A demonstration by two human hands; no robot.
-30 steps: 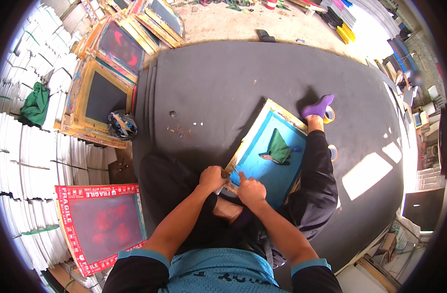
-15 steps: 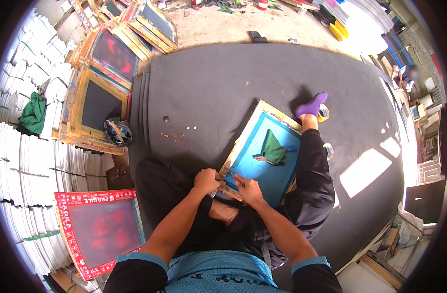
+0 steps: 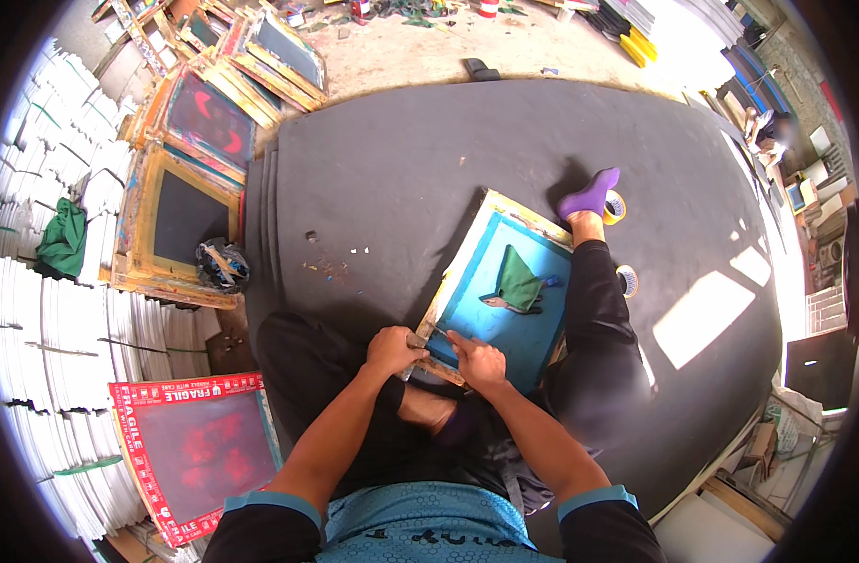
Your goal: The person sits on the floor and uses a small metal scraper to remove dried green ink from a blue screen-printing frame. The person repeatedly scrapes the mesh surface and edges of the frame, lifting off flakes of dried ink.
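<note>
A wooden screen-printing frame (image 3: 467, 251) with a blue mesh rests tilted on my lap and the dark mat. My left hand (image 3: 392, 349) grips the frame's near corner. My right hand (image 3: 479, 361) presses on the near edge of the blue mesh, seemingly holding a small thin tool that is too small to make out. On the mesh lie a folded green cloth (image 3: 520, 280) and a small blue piece (image 3: 552, 280). My right leg in black trousers stretches beside the frame, ending in a purple sock (image 3: 590, 195).
A large dark mat (image 3: 401, 159) covers the floor. Several wooden screen frames (image 3: 181, 216) lie at the left with a bundle of rags (image 3: 221, 266). A red-taped frame (image 3: 199, 448) sits at lower left. Tape rolls (image 3: 626, 280) lie by my leg. White stacks (image 3: 35, 310) line the left.
My hands stay on the frame's near corner. The view has shifted slightly; the frame and cloth have barely moved.
</note>
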